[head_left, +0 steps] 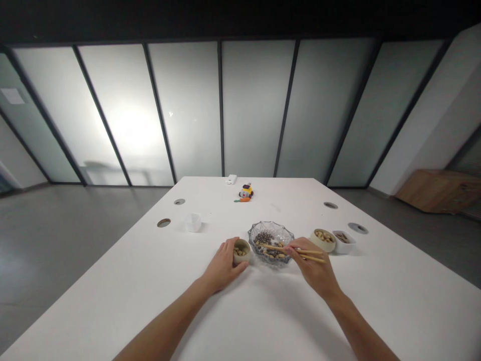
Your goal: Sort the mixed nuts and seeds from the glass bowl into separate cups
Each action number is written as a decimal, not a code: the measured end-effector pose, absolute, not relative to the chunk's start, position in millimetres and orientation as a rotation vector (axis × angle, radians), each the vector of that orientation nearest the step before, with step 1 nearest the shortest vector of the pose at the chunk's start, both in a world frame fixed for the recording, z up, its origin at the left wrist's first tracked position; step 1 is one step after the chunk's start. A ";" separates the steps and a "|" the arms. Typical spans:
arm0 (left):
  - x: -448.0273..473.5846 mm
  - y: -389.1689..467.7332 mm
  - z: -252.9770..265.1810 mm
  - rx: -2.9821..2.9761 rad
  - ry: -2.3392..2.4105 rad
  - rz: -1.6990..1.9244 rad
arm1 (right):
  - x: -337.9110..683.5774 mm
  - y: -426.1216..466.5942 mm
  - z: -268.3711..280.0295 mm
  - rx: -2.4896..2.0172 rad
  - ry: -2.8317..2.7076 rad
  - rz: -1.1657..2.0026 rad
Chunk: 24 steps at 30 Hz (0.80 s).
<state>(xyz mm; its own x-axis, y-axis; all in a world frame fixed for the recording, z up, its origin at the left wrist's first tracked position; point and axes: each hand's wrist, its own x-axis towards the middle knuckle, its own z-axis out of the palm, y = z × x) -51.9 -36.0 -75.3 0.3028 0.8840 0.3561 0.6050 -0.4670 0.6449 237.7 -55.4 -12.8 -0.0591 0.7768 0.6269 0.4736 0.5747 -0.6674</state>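
My left hand (224, 265) is wrapped round a small beige cup (244, 257) with some tan nuts inside, tilted a little toward the glass bowl. In my right hand (313, 268) is a pair of chopsticks (278, 248), their tips reaching into the bowl. The clear, scalloped glass bowl (289, 235) stands between my hands and holds dark seeds and several tan nuts. Whether the chopstick tips grip a nut is too small to tell. Just beyond my right hand, a second beige cup (322, 245) of nuts stands beside a white square dish (346, 246) with brownish pieces.
A translucent square container (193, 222) stands on the white table (158, 281) to the left. Farther back are a yellow toy car (246, 190), an orange toy carrot (242, 200) and a white box-like item (231, 179). Round cable holes (164, 223) break the tabletop near both sides.
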 end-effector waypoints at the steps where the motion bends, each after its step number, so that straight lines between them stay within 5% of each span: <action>1: -51.9 -36.2 -74.9 2.186 1.332 0.974 | 238.2 -55.2 -12.4 -1.048 -1.705 0.335; 24: -51.7 -35.7 -75.9 2.183 1.332 0.976 | 245.1 -52.0 -13.1 -1.061 -1.707 0.223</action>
<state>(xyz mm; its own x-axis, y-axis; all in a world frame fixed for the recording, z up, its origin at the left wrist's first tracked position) -51.7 -35.7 -75.9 0.3011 0.8853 0.3543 0.6047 -0.4645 0.6470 245.1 -52.0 -13.1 -0.0406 0.7356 0.6762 0.5369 0.5868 -0.6061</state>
